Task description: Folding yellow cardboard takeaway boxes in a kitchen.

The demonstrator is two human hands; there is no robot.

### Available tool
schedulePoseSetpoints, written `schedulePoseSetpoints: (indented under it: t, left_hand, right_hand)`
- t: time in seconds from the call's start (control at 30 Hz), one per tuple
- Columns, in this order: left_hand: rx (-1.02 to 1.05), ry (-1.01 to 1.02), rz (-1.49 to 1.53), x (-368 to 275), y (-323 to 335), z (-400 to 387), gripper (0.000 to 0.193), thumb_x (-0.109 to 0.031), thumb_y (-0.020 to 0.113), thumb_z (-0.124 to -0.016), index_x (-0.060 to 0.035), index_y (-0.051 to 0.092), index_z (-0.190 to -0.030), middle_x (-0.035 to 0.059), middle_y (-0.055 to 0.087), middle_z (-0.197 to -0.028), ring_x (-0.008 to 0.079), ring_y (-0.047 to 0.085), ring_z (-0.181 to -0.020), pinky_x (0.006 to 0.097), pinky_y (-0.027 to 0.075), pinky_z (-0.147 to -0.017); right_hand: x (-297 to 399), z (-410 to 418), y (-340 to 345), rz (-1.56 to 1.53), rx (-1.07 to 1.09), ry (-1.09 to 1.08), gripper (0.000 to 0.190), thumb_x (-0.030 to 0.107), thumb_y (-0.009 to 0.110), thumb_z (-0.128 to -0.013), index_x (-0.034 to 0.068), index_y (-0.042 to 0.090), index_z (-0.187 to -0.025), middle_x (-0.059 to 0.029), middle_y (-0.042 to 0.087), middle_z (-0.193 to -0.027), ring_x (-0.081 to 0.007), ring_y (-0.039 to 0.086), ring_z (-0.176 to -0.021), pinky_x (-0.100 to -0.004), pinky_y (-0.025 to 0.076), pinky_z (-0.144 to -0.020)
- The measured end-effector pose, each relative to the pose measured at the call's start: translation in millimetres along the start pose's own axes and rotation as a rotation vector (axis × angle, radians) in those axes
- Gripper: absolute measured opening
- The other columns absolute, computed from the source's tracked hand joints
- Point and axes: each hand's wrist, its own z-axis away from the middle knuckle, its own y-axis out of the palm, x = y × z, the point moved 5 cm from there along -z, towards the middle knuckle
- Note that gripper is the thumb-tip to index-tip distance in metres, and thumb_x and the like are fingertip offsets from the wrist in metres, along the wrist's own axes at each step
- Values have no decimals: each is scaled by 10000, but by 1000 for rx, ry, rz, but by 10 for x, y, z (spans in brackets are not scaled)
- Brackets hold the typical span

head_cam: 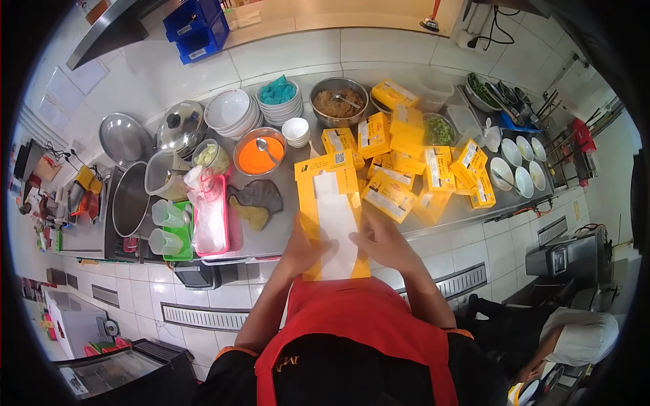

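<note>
An unfolded yellow carton with a white inside [335,223] is held upright before my red apron, one hand at each long side. My left hand [303,248] grips its left edge, thumb over the white face. At its right edge, my right hand [378,236] has the thumb on the white face and the fingers behind. Beyond the carton, many folded yellow boxes [390,195] lie heaped on the steel counter, some stacked on others. A dark grey cloth [261,195] and a yellowish cloth [249,214] lie left of the carton.
The counter also bears a bowl of orange sauce [249,155], stacked white bowls [228,112], a steel bowl of brown food [339,114], a pink tray with plastic bags [227,238] and several white bowls [523,181] at right. Another person [574,335] bends over at lower right.
</note>
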Motion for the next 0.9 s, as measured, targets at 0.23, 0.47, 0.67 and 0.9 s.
schedulePoseSetpoints:
  t: [0.23,0.47,0.67,0.9]
  left_hand:
    - [-10,187,-12,-287,23,82,891,-28,746,-734,40,233,-1458,203,542,-1280,292,559,-1219,387,453,-1043]
    - [-86,262,-305,-102,111,20,828,2,680,-750,94,209,-1425,222,503,-1365,291,545,-1265,368,456,-1058]
    - [90,-17,11,54,69,33,837,-37,687,-791,78,166,-1436,229,525,-1316,260,573,-1186,345,491,-971]
    - [157,-220,120,262,-135,-40,779,-40,604,-836,22,260,-1531,179,569,-1318,230,589,-1149,312,488,-927]
  right_hand:
    - [-53,-16,-40,213,-56,35,484,246,787,-898,-63,534,-1173,-164,674,-971,-178,676,-811,-307,519,-690]
    - [-280,-85,37,-38,-103,25,465,129,749,-923,-38,477,-1261,-149,674,-1011,-179,662,-814,-308,500,-695]
    - [-138,-60,12,-109,-69,29,419,71,690,-956,-43,461,-1289,-181,689,-1083,-199,707,-887,-325,524,-723]
    - [-234,-73,-91,-137,-187,89,445,78,647,-965,-26,432,-1340,-186,690,-1189,-247,732,-986,-347,560,-860]
